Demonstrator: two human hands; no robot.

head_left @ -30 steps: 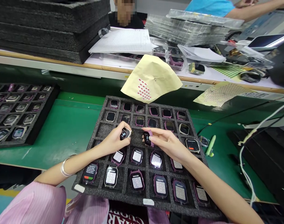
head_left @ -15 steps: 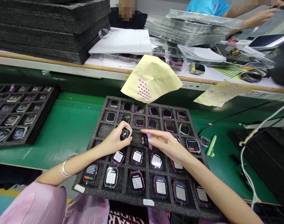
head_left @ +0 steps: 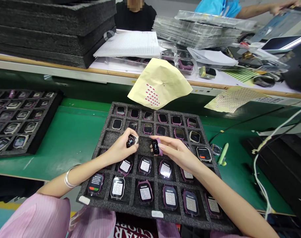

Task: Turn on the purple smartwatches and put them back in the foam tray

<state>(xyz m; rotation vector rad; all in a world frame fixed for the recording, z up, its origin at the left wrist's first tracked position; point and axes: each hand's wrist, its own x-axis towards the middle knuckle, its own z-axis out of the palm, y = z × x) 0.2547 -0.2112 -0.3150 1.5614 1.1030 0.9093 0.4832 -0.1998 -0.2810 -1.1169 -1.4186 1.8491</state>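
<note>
I have a pale-framed watch (head_left: 131, 141) in the left hand (head_left: 122, 145) – a purple watch (head_left: 156, 147) in the right hand (head_left: 176, 148).
From my seat, a side tray (head_left: 47, 125) of watches sits at far left; next, the left hand's fingers wrap its watch, screen lit. The right hand grips its own between thumb and fingers, well apart from the first – both above the middle of the foam tray (head_left: 125, 206). Beyond lies a green stick (head_left: 223, 153).
</note>
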